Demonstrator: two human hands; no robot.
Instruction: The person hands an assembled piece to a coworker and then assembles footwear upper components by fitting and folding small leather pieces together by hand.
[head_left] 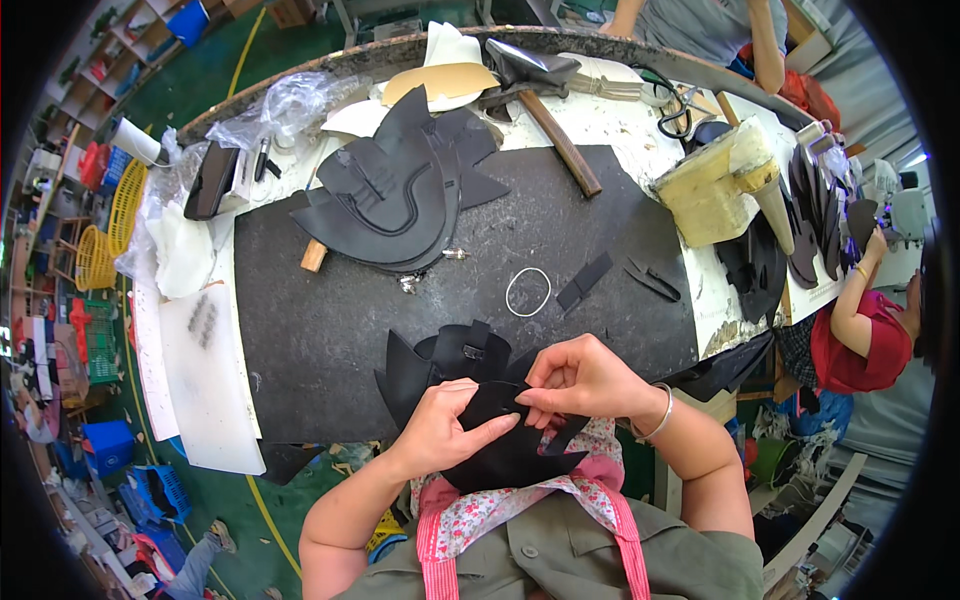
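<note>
My left hand (447, 428) is closed on a black leather piece (515, 462) at the near edge of the work mat, with the thumb along its edge. My right hand (590, 382) pinches at the same edge just to the right; whether a smaller part is between those fingertips cannot be made out. The leather piece has pointed flaps and a curved band with a small metal buckle (474, 352). Beyond my hands lie a thin white ring (508, 290), a dark flat strip (585, 283) and a slim black hand tool (655, 282).
A stack of black cut leather pieces (390, 190) covers the mat's far left. Around it are a wooden handle (560, 142), scissors (680, 112), a yellowish block (715, 185) and a white board (212, 385). One person sits across the table, another at the right.
</note>
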